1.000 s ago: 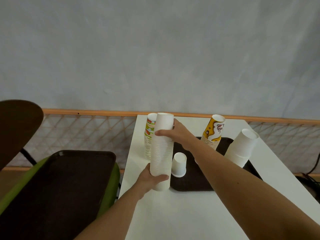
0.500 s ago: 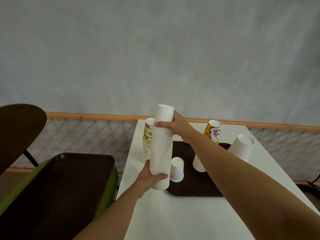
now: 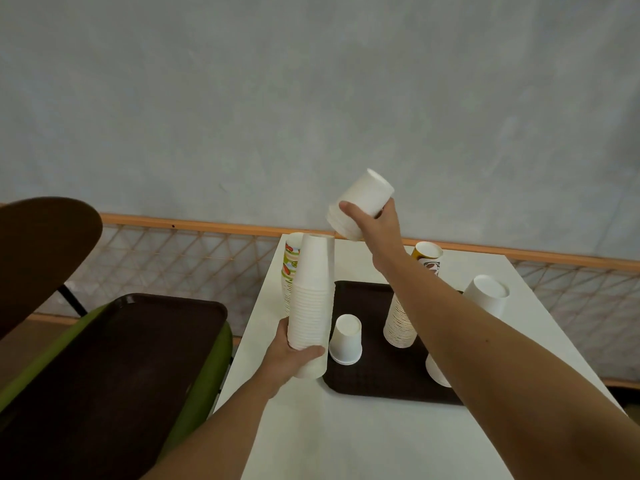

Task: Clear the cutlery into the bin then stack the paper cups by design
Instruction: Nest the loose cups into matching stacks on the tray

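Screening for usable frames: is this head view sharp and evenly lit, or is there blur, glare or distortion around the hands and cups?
Head view: dim, even light, no glare, soft shadows on the table; the tall white stack in the left hand is crisp, the raised cups in the right hand barely softened; the wide lens swells the near right forearm.

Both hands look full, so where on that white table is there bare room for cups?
Free: near end of the white table, in front of the brown tray, between the forearms. Crowded: the tray, with an upturned white cup and a printed stack, and the left edge, where the left hand holds the tall white stack.
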Demonstrator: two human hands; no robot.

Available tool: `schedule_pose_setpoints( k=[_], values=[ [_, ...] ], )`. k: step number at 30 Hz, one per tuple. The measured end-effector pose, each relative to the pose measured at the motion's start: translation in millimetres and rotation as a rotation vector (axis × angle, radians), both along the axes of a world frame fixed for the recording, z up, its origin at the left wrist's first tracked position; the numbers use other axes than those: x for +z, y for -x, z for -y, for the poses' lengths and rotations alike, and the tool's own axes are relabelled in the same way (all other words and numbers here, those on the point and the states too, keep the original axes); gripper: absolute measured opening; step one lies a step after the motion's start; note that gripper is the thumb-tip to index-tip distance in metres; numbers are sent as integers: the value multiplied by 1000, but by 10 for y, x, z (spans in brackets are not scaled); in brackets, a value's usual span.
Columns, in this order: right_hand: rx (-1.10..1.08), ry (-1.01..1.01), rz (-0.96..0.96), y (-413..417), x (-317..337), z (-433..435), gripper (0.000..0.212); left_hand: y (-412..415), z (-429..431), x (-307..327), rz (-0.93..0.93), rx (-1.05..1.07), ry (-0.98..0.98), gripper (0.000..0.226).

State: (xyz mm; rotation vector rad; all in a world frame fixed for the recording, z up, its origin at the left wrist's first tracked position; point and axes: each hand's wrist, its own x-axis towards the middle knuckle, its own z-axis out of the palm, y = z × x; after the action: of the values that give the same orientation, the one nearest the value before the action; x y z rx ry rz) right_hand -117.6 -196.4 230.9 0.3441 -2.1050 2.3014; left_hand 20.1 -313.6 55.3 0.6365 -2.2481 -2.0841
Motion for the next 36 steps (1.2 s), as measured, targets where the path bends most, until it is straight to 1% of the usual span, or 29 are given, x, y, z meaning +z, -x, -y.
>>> schedule_pose_setpoints(
  k=[2, 4, 6, 8, 11, 14, 17, 20, 23, 26, 28, 30, 32, 36],
  values=[
    [-8, -30, 17, 22, -142, -66, 62, -3, -9, -14, 1, 21, -16, 91],
    [-28, -72, 42, 44, -318, -135, 64, -1, -9, -40, 0, 51, -27, 86],
    [-22, -129, 71, 44, -491, -195, 68, -15, -5, -59, -8, 67, -40, 85],
    [14, -220, 93, 16, -650, -239, 74, -42, -11, -56, -14, 80, -51, 86],
    [77, -412, 97, -63, -875, -279, 78, -66, -21, -47, -16, 103, -50, 87],
    [157, -523, 102, -132, -1126, -301, 82, -83, -15, -28, -28, 117, -40, 86],
    [201, -585, 111, -187, -1366, -322, 84, -107, 16, -8, -42, 128, -41, 84],
    [215, -627, 139, -223, -1529, -341, 85, -140, 60, -16, -52, 135, -27, 89],
    [211, -674, 169, -231, -1640, -356, 81, -159, 86, -25, -58, 145, -22, 86],
    [183, -683, 180, -229, -1687, -371, 85, -158, 96, -27, -73, 152, -35, 78],
    [189, -683, 175, -221, -1671, -361, 88, -157, 98, -23, -79, 150, -41, 79],
    [198, -670, 159, -202, -1602, -329, 87, -150, 87, -11, -79, 150, -41, 80],
    [196, -608, 118, -175, -1465, -271, 78, -133, 71, 7, -81, 147, -42, 80],
    [215, -375, 36, -178, -1030, -114, 42, -85, 42, 66, -92, 131, -21, 80]
  ],
)
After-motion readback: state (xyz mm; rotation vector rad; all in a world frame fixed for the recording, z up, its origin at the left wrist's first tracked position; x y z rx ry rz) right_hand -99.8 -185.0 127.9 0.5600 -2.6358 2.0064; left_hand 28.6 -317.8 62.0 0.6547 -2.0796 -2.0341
